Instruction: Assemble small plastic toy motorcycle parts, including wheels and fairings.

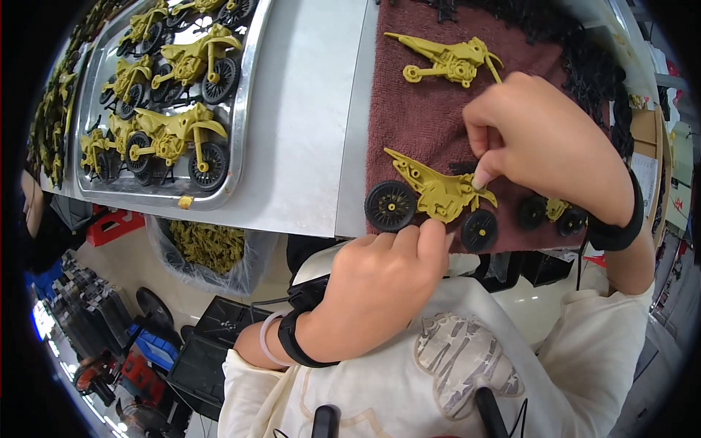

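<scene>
On the brown-red cloth (409, 131) lies a yellow toy motorcycle (442, 193), on its side, with a black wheel (391, 206) at its left end and another black wheel (480, 232) at its right. The fingers of my left hand (387, 281) are closed at its lower edge, holding it. My right hand (540, 135) pinches at its front end, beside a small dark part; what the fingertips hold is hidden. Farther back lies a yellow motorcycle body (449, 62) without wheels. Near my right wrist are more black wheels (533, 212) and a small yellow piece (556, 209).
A metal tray (244, 109) of wheeled yellow motorcycles (171, 139) stands at the left on the pale table (299, 146). Black parts (591, 66) pile up at the cloth's far right. Below the table edge, a lined bin (255, 255) holds yellow pieces.
</scene>
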Demonstrator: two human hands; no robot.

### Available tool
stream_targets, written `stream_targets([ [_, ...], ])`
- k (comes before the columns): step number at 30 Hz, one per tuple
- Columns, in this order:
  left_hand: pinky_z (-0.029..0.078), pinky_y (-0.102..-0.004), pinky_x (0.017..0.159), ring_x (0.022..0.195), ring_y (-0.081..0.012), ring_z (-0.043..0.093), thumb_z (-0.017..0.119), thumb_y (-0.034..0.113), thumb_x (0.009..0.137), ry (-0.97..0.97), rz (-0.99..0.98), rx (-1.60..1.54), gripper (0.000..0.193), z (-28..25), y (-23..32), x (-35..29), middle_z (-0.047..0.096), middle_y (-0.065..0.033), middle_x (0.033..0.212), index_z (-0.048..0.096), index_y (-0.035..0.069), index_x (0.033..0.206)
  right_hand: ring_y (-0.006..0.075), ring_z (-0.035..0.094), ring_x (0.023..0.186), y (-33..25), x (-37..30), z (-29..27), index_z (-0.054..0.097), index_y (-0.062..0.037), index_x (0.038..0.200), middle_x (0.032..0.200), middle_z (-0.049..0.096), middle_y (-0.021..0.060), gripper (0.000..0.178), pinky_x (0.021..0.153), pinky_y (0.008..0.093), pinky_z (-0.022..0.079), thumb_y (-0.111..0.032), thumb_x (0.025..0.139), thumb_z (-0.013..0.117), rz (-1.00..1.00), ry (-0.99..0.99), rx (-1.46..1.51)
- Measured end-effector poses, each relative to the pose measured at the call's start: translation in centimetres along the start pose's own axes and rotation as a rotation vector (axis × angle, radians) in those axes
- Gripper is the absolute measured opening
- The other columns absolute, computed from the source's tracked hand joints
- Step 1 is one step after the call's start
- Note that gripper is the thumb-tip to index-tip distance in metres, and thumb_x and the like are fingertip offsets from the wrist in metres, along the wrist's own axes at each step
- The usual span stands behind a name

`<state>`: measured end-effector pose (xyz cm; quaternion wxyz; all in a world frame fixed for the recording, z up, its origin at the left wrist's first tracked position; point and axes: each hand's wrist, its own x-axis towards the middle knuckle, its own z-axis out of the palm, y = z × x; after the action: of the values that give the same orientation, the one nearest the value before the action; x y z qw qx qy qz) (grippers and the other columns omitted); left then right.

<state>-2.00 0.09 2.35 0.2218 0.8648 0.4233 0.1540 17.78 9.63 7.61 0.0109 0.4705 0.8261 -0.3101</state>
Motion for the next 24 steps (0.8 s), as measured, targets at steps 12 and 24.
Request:
stream_targets([
  [12,0.048,-0.034,0.079,0.095,-0.0222,0.06,0.064,0.013,0.066,0.124,0.37,-0.033,0.035,-2.1,-2.6,1.2,0.064,-0.0039,0.105,0.07,0.012,0.101,0.0319,0.054,0.103,2.2,2.0,0.6,0.053,-0.0039,0.116,0.105,0.057,0.0111,0.049,0.089,0.0402,0.045,-0.005,0.07,0.071,-0.267,0.444,-0.235],
  [24,0.047,-0.0359,0.078,0.095,-0.024,0.057,0.072,0.014,0.06,0.215,0.298,-0.112,0.035,0.0,-2.7,1.2,0.062,-0.0028,0.102,0.068,0.01,0.094,0.0328,0.064,0.078,2.3,3.1,0.2,0.056,-0.0078,0.12,0.089,0.061,0.014,0.039,0.066,0.0391,0.052,-0.003,0.081,0.057,-0.254,0.349,-0.394],
])
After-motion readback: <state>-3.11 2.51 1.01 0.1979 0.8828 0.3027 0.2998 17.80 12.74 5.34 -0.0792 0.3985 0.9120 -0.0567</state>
